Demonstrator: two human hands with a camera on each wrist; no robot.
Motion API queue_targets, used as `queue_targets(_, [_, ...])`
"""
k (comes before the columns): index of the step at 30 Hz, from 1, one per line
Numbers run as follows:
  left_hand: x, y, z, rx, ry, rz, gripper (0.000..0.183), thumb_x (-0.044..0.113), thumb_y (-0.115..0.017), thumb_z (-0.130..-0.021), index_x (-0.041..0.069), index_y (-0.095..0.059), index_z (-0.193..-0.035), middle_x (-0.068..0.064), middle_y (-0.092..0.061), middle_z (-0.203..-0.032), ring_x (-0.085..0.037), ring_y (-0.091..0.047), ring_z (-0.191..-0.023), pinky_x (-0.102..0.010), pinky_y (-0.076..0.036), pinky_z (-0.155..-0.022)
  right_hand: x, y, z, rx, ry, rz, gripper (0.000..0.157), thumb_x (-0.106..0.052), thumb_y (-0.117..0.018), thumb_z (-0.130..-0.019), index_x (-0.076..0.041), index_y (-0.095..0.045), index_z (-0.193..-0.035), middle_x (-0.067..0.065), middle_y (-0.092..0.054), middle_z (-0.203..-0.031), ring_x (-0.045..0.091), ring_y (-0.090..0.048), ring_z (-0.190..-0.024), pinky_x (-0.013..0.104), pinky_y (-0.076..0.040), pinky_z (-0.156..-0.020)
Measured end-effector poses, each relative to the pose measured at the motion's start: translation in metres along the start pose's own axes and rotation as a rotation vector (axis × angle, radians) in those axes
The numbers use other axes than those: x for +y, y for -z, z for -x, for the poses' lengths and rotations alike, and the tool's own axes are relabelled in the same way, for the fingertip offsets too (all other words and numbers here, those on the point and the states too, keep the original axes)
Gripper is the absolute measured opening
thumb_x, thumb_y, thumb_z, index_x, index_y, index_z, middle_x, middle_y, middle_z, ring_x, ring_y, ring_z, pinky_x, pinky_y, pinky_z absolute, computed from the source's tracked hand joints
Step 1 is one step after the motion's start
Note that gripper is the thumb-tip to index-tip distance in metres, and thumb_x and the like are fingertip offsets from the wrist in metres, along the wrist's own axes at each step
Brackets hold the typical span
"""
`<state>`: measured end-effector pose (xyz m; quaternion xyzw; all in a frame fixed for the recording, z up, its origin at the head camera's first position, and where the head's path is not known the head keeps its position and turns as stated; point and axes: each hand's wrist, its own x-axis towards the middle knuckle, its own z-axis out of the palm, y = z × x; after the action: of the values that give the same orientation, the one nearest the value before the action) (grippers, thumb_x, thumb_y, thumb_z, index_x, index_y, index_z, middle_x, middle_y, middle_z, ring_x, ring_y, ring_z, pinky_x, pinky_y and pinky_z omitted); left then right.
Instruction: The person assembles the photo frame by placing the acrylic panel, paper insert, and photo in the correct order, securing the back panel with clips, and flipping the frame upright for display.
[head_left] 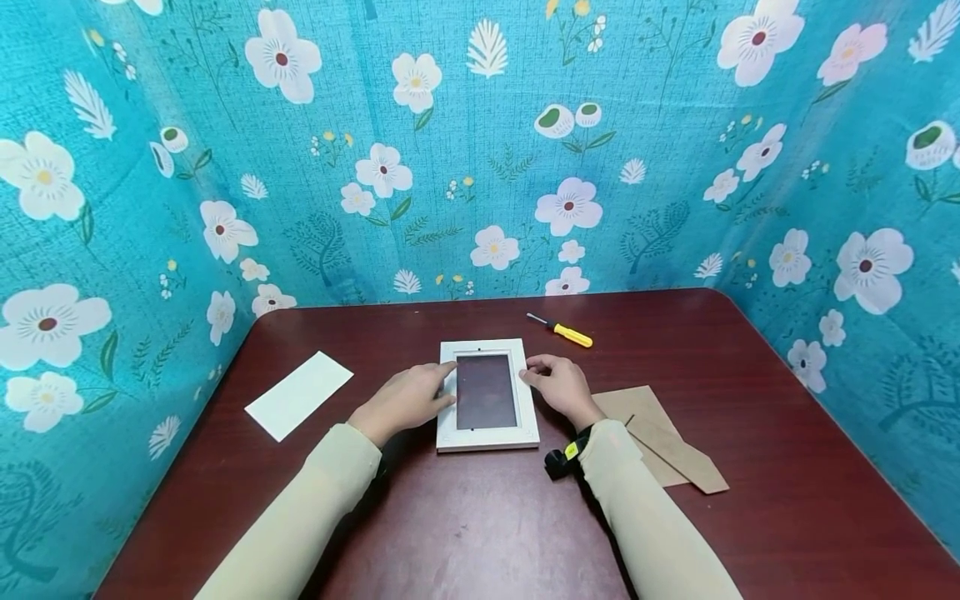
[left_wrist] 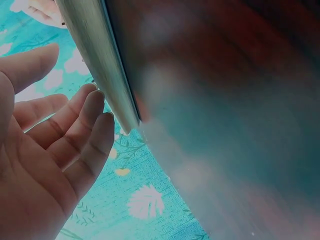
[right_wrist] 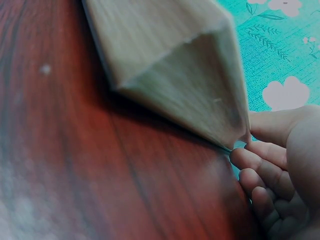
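A white picture frame (head_left: 489, 437) lies flat in the middle of the table, its opening showing dark red-brown. Small dark spots mark its top and bottom borders. At its left side, my left hand (head_left: 405, 400) has its index finger stretched to the border and its thumb lower down. The left wrist view shows that hand (left_wrist: 60, 140) with loosely bent fingers beside the frame's side (left_wrist: 95, 55). My right hand (head_left: 558, 383) pinches the right edge between thumb and fingers. In the right wrist view, its fingertips meet at the frame's corner (right_wrist: 190, 85).
A yellow-handled screwdriver (head_left: 572, 335) lies behind the frame to the right. Brown board pieces (head_left: 667, 446), one overlapping the other, are beside my right forearm. A white rectangular sheet (head_left: 298, 395) is at the left. Flowered blue cloth (head_left: 450, 167) hangs around the table (head_left: 480, 533).
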<state>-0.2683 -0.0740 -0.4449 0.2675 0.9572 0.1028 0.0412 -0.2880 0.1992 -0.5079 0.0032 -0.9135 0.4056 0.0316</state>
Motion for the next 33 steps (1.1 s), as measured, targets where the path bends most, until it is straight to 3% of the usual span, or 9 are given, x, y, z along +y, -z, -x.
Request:
queue_targets(5, [-0.003, 0.003, 0.004, 0.016, 0.004, -0.020, 0.058, 0.034, -0.067, -0.093, 0.010, -0.049, -0.143, -0.006, -0.063, -0.122, -0.015, -0.059, -0.107, -0.038, -0.049, -0.091, 0.000, 0.000, 0.000, -0.005, -0.001, 0.005, 0.033, -0.037, -0.068, -0.091, -0.015, -0.070, -0.116, 0.002, -0.067, -0.103, 0.021, -0.060, -0.093, 0.040, -0.047, -0.079])
queue_targets(13, [-0.010, 0.007, 0.007, 0.040, 0.025, -0.013, 0.059, 0.033, -0.068, -0.092, 0.009, -0.049, -0.143, 0.000, -0.063, -0.101, -0.010, -0.057, -0.088, -0.034, -0.050, -0.080, 0.001, -0.001, -0.001, 0.001, 0.001, -0.002, 0.033, -0.037, -0.068, -0.091, -0.016, -0.070, -0.116, 0.001, -0.067, -0.102, 0.020, -0.060, -0.094, 0.040, -0.048, -0.079])
queue_targets(22, [-0.018, 0.007, 0.011, 0.043, 0.062, -0.002, 0.062, 0.031, -0.068, -0.092, 0.007, -0.046, -0.144, -0.006, -0.064, -0.114, -0.016, -0.060, -0.098, -0.040, -0.051, -0.086, 0.001, -0.001, 0.000, 0.005, 0.011, 0.015, 0.034, -0.037, -0.067, -0.091, -0.015, -0.069, -0.116, 0.000, -0.067, -0.099, 0.019, -0.059, -0.091, 0.038, -0.047, -0.078])
queue_targets(29, [-0.027, 0.010, 0.018, 0.033, 0.095, 0.012, 0.063, 0.032, -0.067, -0.092, 0.007, -0.044, -0.146, -0.013, -0.055, -0.135, -0.026, -0.054, -0.122, -0.046, -0.044, -0.099, 0.001, -0.001, 0.000, 0.009, 0.008, 0.021, 0.033, -0.037, -0.067, -0.091, -0.015, -0.070, -0.116, 0.000, -0.067, -0.099, 0.019, -0.059, -0.090, 0.038, -0.047, -0.078])
queue_targets(33, [-0.033, 0.011, 0.021, 0.033, 0.099, 0.010, 0.062, 0.031, -0.067, -0.093, 0.006, -0.045, -0.145, -0.014, -0.055, -0.135, -0.027, -0.054, -0.122, -0.047, -0.043, -0.100, 0.001, -0.001, 0.000, 0.014, 0.006, 0.025, 0.032, -0.036, -0.067, -0.091, -0.015, -0.070, -0.115, 0.000, -0.067, -0.100, 0.019, -0.059, -0.090, 0.038, -0.046, -0.078])
